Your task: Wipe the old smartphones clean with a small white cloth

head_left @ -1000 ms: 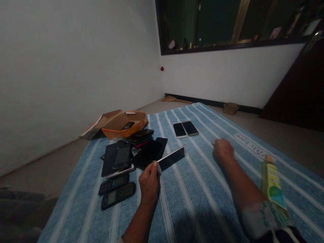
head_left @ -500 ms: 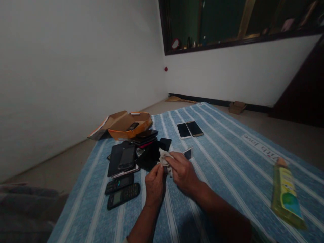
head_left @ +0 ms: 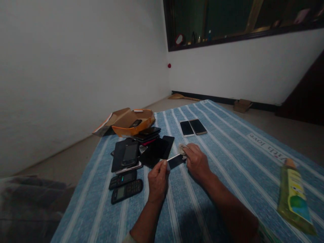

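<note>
Fabric, blue with white stripes, lies under an open orange cardboard box. Right of the box and nearer you, your left hand and right hand flank a slim, pale-edged, dark-screened phone: left fingers pinch its near end, its long axis slants away rightward, right fingers clasp a crumpled whitish wad at its far end.

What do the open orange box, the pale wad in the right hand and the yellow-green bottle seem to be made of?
Orange box: likely matte cardboard, given its brown inside.
Pale wad: soft, matte, bunched; cloth or tissue, I can't tell.
Bottle: probably smooth plastic, as its yellow-green body looks translucent around the label.
</note>
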Tool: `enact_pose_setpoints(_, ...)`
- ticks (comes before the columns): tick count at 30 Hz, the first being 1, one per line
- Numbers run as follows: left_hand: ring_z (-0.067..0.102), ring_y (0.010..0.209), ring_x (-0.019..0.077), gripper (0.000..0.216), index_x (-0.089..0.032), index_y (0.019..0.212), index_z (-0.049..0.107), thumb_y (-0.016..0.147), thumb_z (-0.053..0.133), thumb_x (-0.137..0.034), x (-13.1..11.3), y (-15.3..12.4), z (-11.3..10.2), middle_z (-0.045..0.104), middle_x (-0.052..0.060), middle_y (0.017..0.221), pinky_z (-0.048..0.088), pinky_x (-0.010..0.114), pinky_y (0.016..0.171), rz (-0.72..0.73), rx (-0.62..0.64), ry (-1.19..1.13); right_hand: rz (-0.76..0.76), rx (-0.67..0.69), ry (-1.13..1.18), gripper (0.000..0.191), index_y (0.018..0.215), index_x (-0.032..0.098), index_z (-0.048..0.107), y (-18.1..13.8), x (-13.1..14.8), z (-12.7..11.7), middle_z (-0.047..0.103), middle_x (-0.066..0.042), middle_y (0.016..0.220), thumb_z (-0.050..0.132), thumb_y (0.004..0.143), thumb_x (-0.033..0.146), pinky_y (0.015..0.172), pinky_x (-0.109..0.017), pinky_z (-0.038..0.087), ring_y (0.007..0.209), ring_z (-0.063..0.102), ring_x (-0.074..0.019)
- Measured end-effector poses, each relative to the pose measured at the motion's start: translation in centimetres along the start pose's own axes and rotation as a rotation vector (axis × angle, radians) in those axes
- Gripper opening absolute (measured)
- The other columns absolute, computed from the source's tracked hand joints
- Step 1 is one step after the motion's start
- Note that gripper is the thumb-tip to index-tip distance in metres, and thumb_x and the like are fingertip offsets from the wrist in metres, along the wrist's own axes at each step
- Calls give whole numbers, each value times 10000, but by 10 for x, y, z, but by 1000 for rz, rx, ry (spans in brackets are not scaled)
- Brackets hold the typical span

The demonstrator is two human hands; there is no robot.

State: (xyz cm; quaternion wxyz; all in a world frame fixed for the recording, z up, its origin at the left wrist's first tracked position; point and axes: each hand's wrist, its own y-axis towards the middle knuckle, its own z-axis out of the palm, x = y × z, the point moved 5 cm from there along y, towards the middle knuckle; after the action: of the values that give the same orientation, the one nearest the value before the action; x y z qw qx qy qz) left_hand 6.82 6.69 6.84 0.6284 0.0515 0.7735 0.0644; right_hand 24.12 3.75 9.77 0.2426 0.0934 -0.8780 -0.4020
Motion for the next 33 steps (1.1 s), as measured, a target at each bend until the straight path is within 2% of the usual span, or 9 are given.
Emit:
enact_pose_setpoints(6,593,698,188,343,-163,797,743,812,606,-477,-5,0,-1,669,21,707,479,291,689,13,1,-6,-117,98,161,295,1046,155,662,-3,46,20,619,-115,947,383,965,103,872,-394,505,959,545,-248)
enact_pose_setpoints(9,613,725,200,343,-161,814,750,817,599,-469,-4,0,-1,693,31,737,487,303,713,19,16,-7,-109,128,207,286,1021,164,663,-2,53,23,620,-108,921,384,979,116,858,-382,502,948,551,-243)
enact_pose_setpoints(13,607,729,195,355,-162,884,762,824,601,-472,2,1,0,694,29,762,480,304,728,12,8,-18,-68,162,211,254,1021,156,676,1,35,17,629,-99,898,434,965,105,816,-350,494,892,562,-230)
enact_pose_setpoints(20,544,649,165,336,-164,782,741,832,614,-472,4,-1,0,597,-2,649,448,269,648,-20,10,-51,3,301,184,285,1028,200,723,8,-10,3,652,-68,894,515,896,56,767,-306,468,874,583,-206)
enact_pose_setpoints(26,527,645,161,330,-166,742,719,838,609,-462,-2,-2,0,571,-6,627,444,266,651,-16,21,-53,79,312,251,339,1058,219,746,10,-41,-13,656,-46,891,502,894,50,767,-285,468,854,612,-178)
enact_pose_setpoints(29,528,649,160,342,-167,732,711,834,606,-476,1,0,0,571,-4,636,439,267,658,-17,15,-53,99,302,201,328,1015,207,751,10,-45,-14,643,-47,875,497,883,48,754,-289,464,838,600,-183)
enact_pose_setpoints(33,539,655,163,345,-167,759,723,829,604,-483,7,1,1,586,-3,646,441,266,655,-33,16,-46,55,318,89,296,1001,178,724,9,-26,-6,632,-67,873,505,868,30,750,-303,450,854,565,-206)
